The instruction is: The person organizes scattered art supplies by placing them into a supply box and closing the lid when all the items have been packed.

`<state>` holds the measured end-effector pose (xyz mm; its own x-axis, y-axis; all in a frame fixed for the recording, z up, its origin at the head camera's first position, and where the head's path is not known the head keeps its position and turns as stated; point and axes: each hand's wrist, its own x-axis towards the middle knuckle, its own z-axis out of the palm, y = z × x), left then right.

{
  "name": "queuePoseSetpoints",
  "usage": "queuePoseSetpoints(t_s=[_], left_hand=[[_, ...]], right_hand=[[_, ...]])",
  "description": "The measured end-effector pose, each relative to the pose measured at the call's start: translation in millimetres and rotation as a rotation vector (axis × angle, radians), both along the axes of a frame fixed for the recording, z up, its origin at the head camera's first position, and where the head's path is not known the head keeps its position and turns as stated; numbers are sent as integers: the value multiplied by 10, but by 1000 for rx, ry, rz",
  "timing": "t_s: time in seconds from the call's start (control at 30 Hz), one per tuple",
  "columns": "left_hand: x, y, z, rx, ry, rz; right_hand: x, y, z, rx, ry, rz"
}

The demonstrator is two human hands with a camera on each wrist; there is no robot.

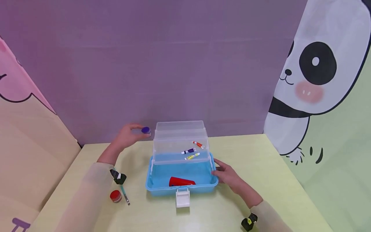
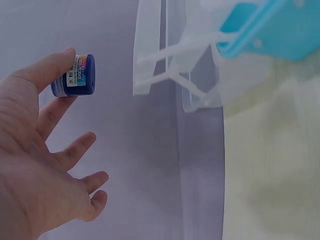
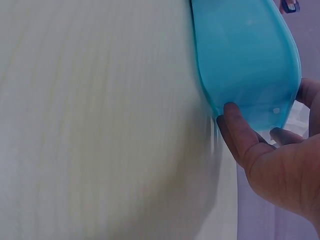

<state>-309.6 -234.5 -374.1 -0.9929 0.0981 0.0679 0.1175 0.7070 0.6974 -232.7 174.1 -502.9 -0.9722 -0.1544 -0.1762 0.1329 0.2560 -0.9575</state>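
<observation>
Blue paint jar [image 1: 146, 130], in head view pinched by the left hand [image 1: 127, 138] just beside the raised clear lid [image 1: 171, 141] of a blue box [image 1: 162, 192], in left wrist view its label [image 2: 81, 74] showing, in right wrist view the right hand [image 3: 282, 172] gripping the box's end.

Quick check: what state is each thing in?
Left hand: pinches the purple jar
Purple jar: lid on, held up
Right hand: holds the blue box's right end
Blue box: open
Clear upper section: raised
Latch: hanging down, unfastened
Red cup: on its side
Three paint tubes: lying in that section
Red jar: lid on
Paintbrush: lying down, partly hidden
</observation>
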Motion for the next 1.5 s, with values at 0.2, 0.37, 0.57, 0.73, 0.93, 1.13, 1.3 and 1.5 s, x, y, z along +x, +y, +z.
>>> queuePoseSetpoints(t_s=[0.2,0.37,0.57,0.73,0.93,1.13,1.3,1.5], left_hand=[[-115,161,-27,70,17,-24],[-194,274,-48,99,-1,-8],[-235,395,-53,95,-6,-18],[-253,498,-43,88,-4,-43],[-279,568,-48,126,-13,-64],[-281,589,-68,129,-18,-67],[-291,590,-102,123,-17,-58],[-281,602,-118,99,-7,-59]], right_hand=[[-2,2,-5,-2,-1,-3],[-1,6,3,-15,3,-4],[9,13,11,-41,18,10],[10,22,14,-33,12,6],[-1,37,17,-37,18,16],[-24,48,-17,-39,18,41],[-17,48,-31,-35,17,39],[-19,45,-34,-33,11,23]])
